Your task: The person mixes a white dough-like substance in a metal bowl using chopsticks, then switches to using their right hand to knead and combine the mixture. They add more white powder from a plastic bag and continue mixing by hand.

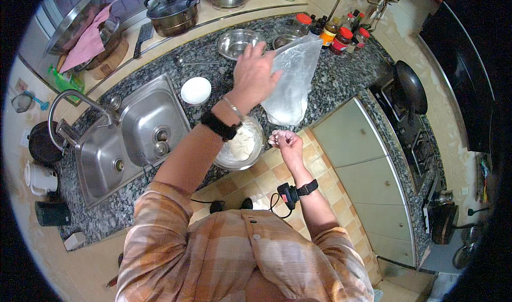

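Observation:
My left hand [255, 78] reaches across the counter with its fingers stretched and the thumb apart, between a shallow steel bowl [226, 45] and a clear plastic bag of white powder [288, 107]. It appears to hold nothing; whether it touches the bag I cannot tell. Below that wrist, a steel mixing bowl [253, 162] with pale flour-like powder or dough [243, 144] sits at the counter's front edge, partly covered by my forearm. Just right of this bowl, my right hand [286, 142] has curled fingers coated in white; what they hold, if anything, is hidden.
A white bowl [196, 90] and a ladle [186, 62] lie between the double sink [152, 123] and the steel bowls. Sauce jars and bottles [340, 40] crowd the back corner. At the right is a stove with a black wok [409, 88]. A lidded pot [172, 15] stands on the ledge.

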Demonstrator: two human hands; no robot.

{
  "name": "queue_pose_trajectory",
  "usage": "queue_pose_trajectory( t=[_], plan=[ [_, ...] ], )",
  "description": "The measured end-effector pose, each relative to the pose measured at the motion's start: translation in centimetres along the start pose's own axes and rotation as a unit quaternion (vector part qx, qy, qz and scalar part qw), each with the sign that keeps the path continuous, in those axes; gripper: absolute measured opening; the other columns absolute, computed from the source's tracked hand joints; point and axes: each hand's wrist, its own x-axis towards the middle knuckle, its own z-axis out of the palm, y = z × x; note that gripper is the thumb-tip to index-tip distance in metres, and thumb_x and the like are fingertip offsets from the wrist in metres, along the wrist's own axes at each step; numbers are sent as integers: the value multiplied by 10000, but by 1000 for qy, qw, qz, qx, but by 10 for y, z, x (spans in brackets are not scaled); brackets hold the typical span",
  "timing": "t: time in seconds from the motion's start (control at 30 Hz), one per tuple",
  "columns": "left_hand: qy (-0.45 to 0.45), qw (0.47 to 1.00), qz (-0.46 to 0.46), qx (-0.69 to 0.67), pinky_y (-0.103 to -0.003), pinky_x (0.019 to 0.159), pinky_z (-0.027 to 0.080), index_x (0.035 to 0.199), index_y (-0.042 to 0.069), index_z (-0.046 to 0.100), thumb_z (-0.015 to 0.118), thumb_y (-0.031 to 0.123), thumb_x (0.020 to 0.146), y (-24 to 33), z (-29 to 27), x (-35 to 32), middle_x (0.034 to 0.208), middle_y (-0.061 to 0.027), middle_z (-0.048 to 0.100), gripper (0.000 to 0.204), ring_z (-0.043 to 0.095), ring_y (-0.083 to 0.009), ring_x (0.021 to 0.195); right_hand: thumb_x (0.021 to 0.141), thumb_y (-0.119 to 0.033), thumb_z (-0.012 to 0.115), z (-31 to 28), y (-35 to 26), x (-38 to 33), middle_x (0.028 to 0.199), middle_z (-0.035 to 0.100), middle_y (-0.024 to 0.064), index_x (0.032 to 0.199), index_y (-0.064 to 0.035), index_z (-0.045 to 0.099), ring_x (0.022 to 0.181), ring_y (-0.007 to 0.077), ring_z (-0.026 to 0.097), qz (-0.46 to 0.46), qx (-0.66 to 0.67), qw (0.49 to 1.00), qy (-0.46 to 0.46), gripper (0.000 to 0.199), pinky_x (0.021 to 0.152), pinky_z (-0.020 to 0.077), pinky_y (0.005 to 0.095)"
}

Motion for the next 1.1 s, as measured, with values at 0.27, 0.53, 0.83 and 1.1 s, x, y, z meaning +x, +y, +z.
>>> queue_pose_trajectory(
  t=[0.27, 0.53, 0.83, 1.1],
  plan=[
    [-111, 977, 183, -5, -577, 1015, 333, 1223, 124, 577, 685, 165, 759, 103, 61, 53, 1387, -142, 417, 478, 342, -359, 1318, 944, -74, 518, -40, 4, -10, 857, 676, 80, 988, 32, 647, 733, 144, 647, 10, 25, 994, 104, 172, 684, 556, 273],
    [-207, 847, 255, 418, -628, 1111, 95, 1159, 120, 643, 483, 179, 859, 89, 161, 59, 1363, -105, 491, 345, 285, -349, 1376, 922, -33, 501, -107, 16, -44, 826, 676, 75, 965, 32, 657, 707, 133, 644, 13, 53, 972, 227, 175, 637, 542, 255],
    [-315, 804, 188, 469, -627, 1108, 43, 865, 132, 727, 562, 164, 825, 61, 147, 78, 917, -18, 693, 173, 523, -298, 1119, 928, -102, 547, -147, 27, -57, 774, 663, 52, 933, 22, 661, 651, 102, 613, 16, 45, 963, 266, 168, 609, 521, 240],
    [-251, 862, 263, 353, -677, 1062, 145, 748, 107, 719, 596, 70, 719, 77, 93, 88, 798, -69, 673, 132, 570, -297, 963, 934, -138, 547, -146, 26, -5, 794, 669, 56, 910, 20, 636, 670, 98, 609, -17, 68, 972, 223, 183, 584, 490, 241]
  ],
)
